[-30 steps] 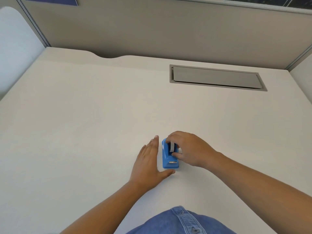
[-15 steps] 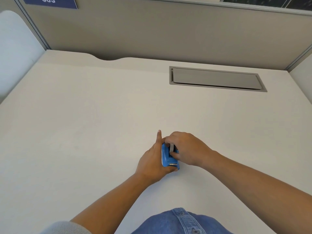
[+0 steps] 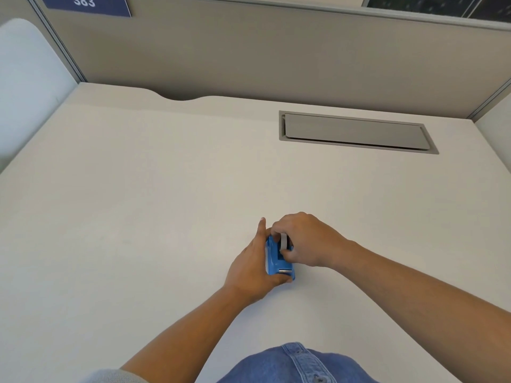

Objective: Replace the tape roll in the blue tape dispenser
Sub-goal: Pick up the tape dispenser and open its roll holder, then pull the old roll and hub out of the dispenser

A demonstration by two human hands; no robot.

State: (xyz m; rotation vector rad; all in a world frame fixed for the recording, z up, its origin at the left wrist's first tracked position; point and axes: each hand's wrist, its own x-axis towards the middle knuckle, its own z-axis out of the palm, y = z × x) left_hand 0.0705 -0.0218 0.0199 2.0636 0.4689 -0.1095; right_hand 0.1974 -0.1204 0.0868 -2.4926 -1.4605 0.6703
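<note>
A small blue tape dispenser (image 3: pixel 277 263) stands on the white desk (image 3: pixel 138 217), its metal cutter facing me. My left hand (image 3: pixel 252 265) clasps its left side, thumb hooked under the near end, index finger stretched along the far side. A pale tape roll (image 3: pixel 284 242) sits upright in the dispenser's cradle. My right hand (image 3: pixel 305 239) pinches that roll between thumb and fingers from the right. The lower part of the roll is hidden inside the dispenser.
A grey cable hatch (image 3: pixel 356 132) is set into the desk at the back right. Grey partition walls (image 3: pixel 249 51) close the desk at the back, with a white panel (image 3: pixel 25 87) at the left. My denim shirt (image 3: pixel 293 366) shows at the bottom edge.
My left hand has gone from lying flat beside the dispenser to gripping its left side. My right hand stays pinched on the roll, which now stands slightly higher.
</note>
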